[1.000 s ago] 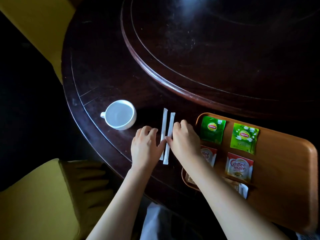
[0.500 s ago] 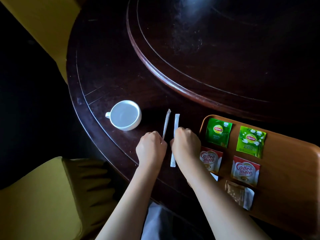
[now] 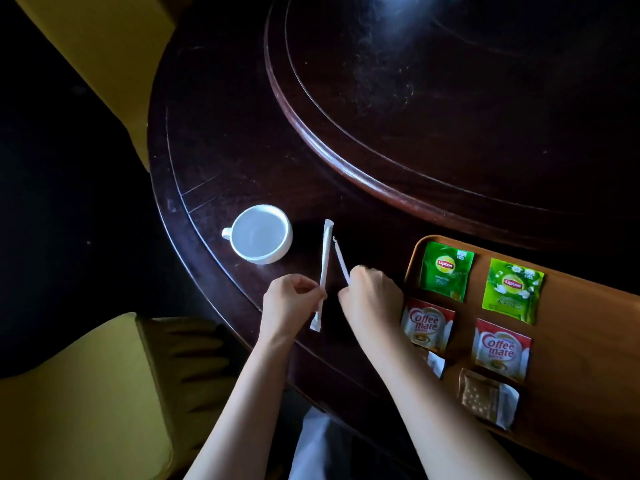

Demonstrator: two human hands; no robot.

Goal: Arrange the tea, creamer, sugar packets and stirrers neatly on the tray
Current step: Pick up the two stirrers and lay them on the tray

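My left hand [image 3: 289, 299] pinches one white paper-wrapped stirrer [image 3: 323, 258] near its lower end, lifted off the table. In my right hand [image 3: 372, 299] the second wrapped stirrer [image 3: 340, 259] tilts up and to the left. On the wooden tray [image 3: 585, 344] at the right lie two green Lipton tea bags [image 3: 445, 270] [image 3: 512, 289] in a row. Below them are two red Coffee mate creamer packets [image 3: 427, 323] [image 3: 500, 349]. A brown sugar packet [image 3: 488, 398] lies below those; another packet [image 3: 434, 363] is partly hidden by my right forearm.
A white cup [image 3: 259, 233] stands on the dark round table [image 3: 221, 157], left of the stirrers. A raised turntable [image 3: 450, 98] fills the table's middle. Yellow chairs [image 3: 79, 403] stand at the near left and far left.
Both hands have closed on the stirrers and lifted them off the table. The two stirrers lay side by side before; now they are held apart at an angle.
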